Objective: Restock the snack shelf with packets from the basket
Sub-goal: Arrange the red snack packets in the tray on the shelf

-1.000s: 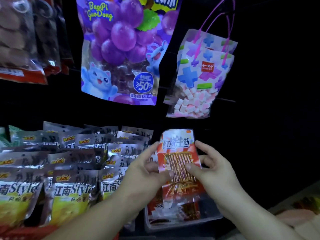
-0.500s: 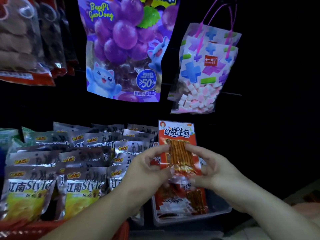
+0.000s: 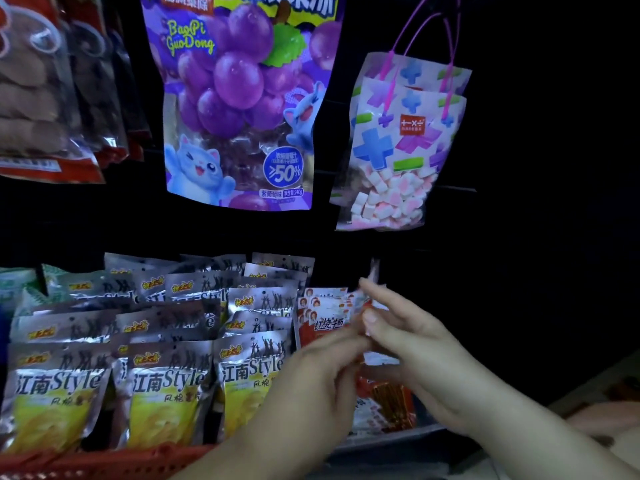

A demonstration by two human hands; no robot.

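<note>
red packets [image 3: 325, 323] in clear tray [image 3: 391, 432]

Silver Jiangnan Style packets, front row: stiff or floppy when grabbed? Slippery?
Probably floppy: the silver packets show creased foil and lean on one another. Likely light, since they look puffed rather than packed. The glossy film may slip in a pinch.

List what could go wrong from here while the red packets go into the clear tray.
1. The red packets stand crowded at the back of the clear tray. Pushing another in may crumple them or tip them against the silver packets alongside.
2. The left hand and right hand are blurred, so the grip is unclear. A packet could slip and land crooked on the flat packets in front.
</note>
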